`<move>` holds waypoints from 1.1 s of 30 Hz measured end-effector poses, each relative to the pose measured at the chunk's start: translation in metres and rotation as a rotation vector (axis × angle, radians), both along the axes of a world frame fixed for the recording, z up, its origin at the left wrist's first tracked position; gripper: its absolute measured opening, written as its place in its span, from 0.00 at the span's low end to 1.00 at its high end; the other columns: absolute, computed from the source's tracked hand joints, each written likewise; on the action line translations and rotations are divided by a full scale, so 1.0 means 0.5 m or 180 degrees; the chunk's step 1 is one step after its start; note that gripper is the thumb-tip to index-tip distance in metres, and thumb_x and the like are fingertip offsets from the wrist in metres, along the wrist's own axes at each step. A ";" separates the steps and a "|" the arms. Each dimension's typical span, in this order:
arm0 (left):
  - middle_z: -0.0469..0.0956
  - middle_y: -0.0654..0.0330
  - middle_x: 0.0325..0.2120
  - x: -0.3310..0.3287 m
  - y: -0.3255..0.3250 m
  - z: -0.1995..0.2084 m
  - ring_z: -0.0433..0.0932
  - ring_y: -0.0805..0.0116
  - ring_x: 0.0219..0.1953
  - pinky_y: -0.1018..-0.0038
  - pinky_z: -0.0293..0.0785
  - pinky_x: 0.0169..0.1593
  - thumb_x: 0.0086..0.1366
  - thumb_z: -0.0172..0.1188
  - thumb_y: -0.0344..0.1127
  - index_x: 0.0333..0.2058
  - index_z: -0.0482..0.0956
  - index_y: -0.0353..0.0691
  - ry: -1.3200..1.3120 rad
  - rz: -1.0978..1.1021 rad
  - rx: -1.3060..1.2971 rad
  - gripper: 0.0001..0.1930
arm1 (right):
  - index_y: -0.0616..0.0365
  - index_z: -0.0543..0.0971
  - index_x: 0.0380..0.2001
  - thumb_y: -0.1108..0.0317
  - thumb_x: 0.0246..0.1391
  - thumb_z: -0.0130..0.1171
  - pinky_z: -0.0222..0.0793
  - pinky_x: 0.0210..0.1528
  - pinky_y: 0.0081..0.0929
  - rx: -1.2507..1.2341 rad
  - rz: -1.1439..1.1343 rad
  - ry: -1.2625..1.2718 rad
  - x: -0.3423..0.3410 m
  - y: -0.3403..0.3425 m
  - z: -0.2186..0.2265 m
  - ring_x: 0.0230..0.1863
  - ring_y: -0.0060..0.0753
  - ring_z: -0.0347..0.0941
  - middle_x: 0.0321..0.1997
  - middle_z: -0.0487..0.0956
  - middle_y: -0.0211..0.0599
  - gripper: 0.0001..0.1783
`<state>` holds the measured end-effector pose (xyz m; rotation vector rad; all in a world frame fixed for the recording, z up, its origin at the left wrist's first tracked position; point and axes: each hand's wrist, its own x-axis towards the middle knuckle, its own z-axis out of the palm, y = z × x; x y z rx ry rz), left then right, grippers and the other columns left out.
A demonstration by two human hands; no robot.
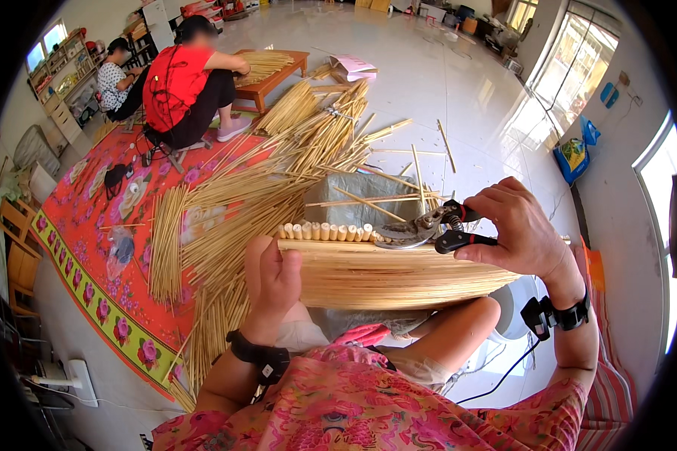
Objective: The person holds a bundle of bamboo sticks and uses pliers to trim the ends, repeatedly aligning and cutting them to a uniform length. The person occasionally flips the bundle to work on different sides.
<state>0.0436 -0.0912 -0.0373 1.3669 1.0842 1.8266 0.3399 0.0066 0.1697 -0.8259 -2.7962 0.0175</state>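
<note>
Straw-coloured, one long bundle of sticks (399,276) lies between the fingers of both hands. The left hand (272,289) grasps its left end; the right hand (508,225) is wrapped around the spread handles of one pair of shears (431,219), with blades at the upper edge, beside about a dozen pale stub ends (327,231). Beyond the right fingers, the tiled floor (496,143) gives wide room. Just past the blades, one grey block (342,192) stands in the way. Left of the left fingers, many loose sticks (169,248) cover part of a red cloth (83,210); farther are two people (177,90).
</note>
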 end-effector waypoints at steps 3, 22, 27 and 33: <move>0.74 0.61 0.42 0.002 -0.004 0.009 0.71 0.74 0.44 0.77 0.67 0.50 0.69 0.48 0.46 0.52 0.68 0.31 0.0017 -0.0003 -0.0016 0.23 | 0.62 0.78 0.32 0.41 0.40 0.66 0.61 0.43 0.34 -0.0057 -0.0029 -0.0035 -0.002 -0.001 0.002 0.29 0.46 0.69 0.23 0.73 0.43 0.31; 0.74 0.61 0.40 0.009 -0.009 0.017 0.71 0.75 0.43 0.77 0.67 0.49 0.68 0.50 0.51 0.48 0.70 0.31 -0.0047 0.0029 0.0096 0.25 | 0.61 0.79 0.31 0.43 0.41 0.66 0.60 0.44 0.31 -0.0141 0.0152 -0.0078 -0.010 0.004 0.006 0.30 0.41 0.68 0.24 0.75 0.39 0.29; 0.74 0.61 0.41 0.006 -0.006 0.007 0.71 0.75 0.43 0.77 0.67 0.49 0.68 0.50 0.49 0.48 0.70 0.31 -0.0080 -0.0030 0.0111 0.24 | 0.61 0.78 0.28 0.42 0.42 0.65 0.61 0.42 0.31 -0.0158 0.0315 -0.0114 -0.007 0.015 -0.005 0.28 0.40 0.68 0.21 0.74 0.37 0.29; 0.74 0.61 0.41 0.007 -0.006 0.011 0.71 0.75 0.44 0.77 0.67 0.49 0.68 0.50 0.49 0.48 0.70 0.31 -0.0105 -0.0036 0.0114 0.23 | 0.59 0.75 0.22 0.42 0.42 0.64 0.63 0.37 0.32 0.0213 0.0582 -0.0120 -0.006 0.027 -0.013 0.23 0.42 0.67 0.19 0.72 0.36 0.27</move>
